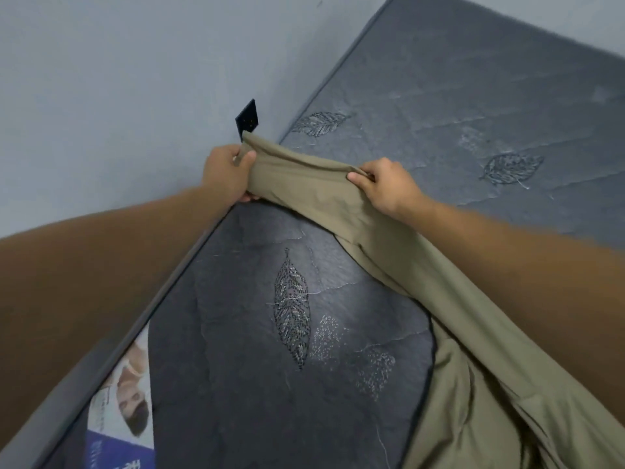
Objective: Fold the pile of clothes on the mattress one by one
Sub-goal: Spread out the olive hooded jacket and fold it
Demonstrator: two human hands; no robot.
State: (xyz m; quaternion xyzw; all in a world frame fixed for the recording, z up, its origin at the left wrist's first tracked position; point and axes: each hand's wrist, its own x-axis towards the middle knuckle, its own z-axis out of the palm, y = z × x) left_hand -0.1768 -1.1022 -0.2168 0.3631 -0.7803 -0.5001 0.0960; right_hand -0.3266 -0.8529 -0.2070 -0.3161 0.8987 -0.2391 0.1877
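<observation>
An olive-khaki garment [399, 265] stretches from the upper middle of the view down to the lower right corner, over a dark grey mattress [456, 106] stitched with leaf patterns. My left hand [226, 172] grips one end of the garment's raised top edge near the wall. About a hand's width to the right, my right hand [385, 186] pinches the same edge with curled fingers. The cloth between my hands is lifted off the mattress; the rest drapes under my right forearm and bunches at the bottom right.
A blue-grey wall [118, 79] runs along the mattress's left edge, with a black socket plate [247, 119] on it just behind the garment. A printed label with a picture [125, 394] lies on the mattress at the lower left.
</observation>
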